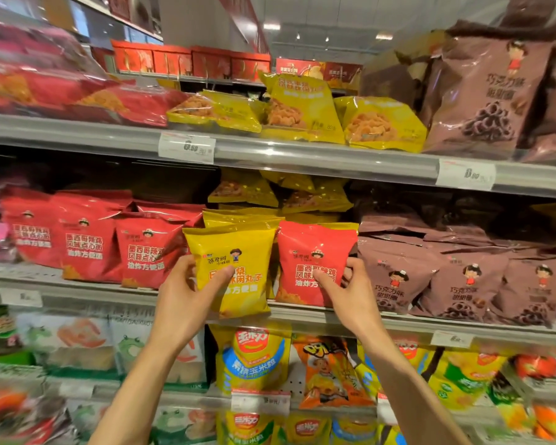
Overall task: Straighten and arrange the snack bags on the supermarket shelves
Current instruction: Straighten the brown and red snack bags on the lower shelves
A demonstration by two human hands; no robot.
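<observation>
Left hand (pixel 187 293) fingers clamped on yellow bag (pixel 235 271); right hand (pixel 347 290) pinches red bag (pixel 315 261) beside it. We'd square both upright — bottoms seated on the shelf edge (pixel 302 313).

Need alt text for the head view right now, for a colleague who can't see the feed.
Two bare hands work at the middle shelf of a supermarket snack aisle: the left hand grips an upright yellow snack bag, the right hand grips the red snack bag beside it. Red bags stand to the left, brown bags to the right.
</observation>
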